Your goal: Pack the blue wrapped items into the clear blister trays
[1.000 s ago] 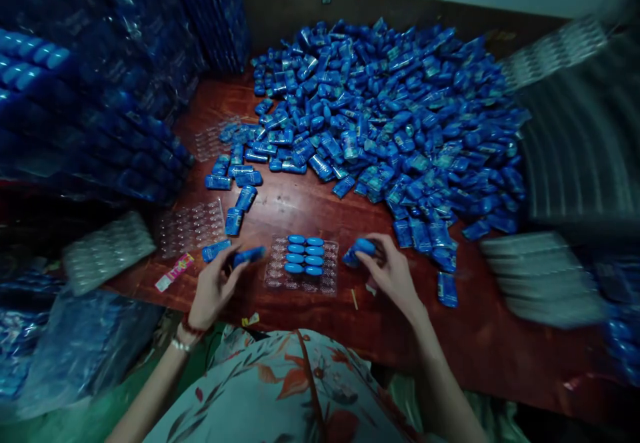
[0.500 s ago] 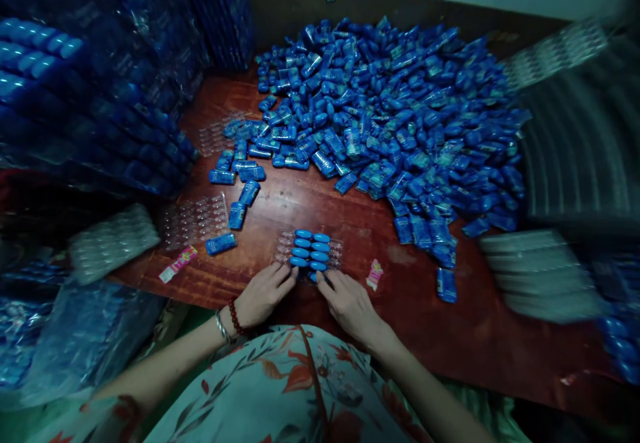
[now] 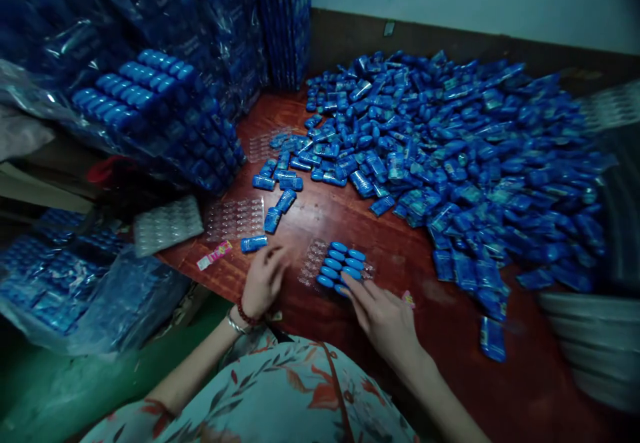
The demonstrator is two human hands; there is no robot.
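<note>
At the near edge of the table [image 3: 310,213], the fingertips [image 3: 350,284] of the right hand [image 3: 383,320] are laid flat and close together on the nearest blue capsules [image 3: 340,264] seated in a clear tray [image 3: 314,262]; nothing is clamped between them. The capsules are seen in two short rows filling the right part of the tray, while its left pockets are shown bare. The left hand [image 3: 264,280] is held just left of the tray, slightly blurred, with the fingers loosely curled and a little apart; whether the wood is touched cannot be told, and nothing is seen gripped. A red bead bracelet [image 3: 243,314] and a metal bangle are worn at that wrist. Just beyond the left hand a single blue packet [image 3: 253,244] is found lying flat, with a pink wrapper [image 3: 214,255] to its left and another small pink wrapper beside the right hand. Further out, a second empty tray [image 3: 235,218] is seen, and a few loose packets are strung toward a large heap [image 3: 450,150] of blue packets spread across the far and right side of the table. On the left, bagged stacks [image 3: 145,90] of filled trays are piled, and pale tray stacks are glimpsed at the right edge.
</note>
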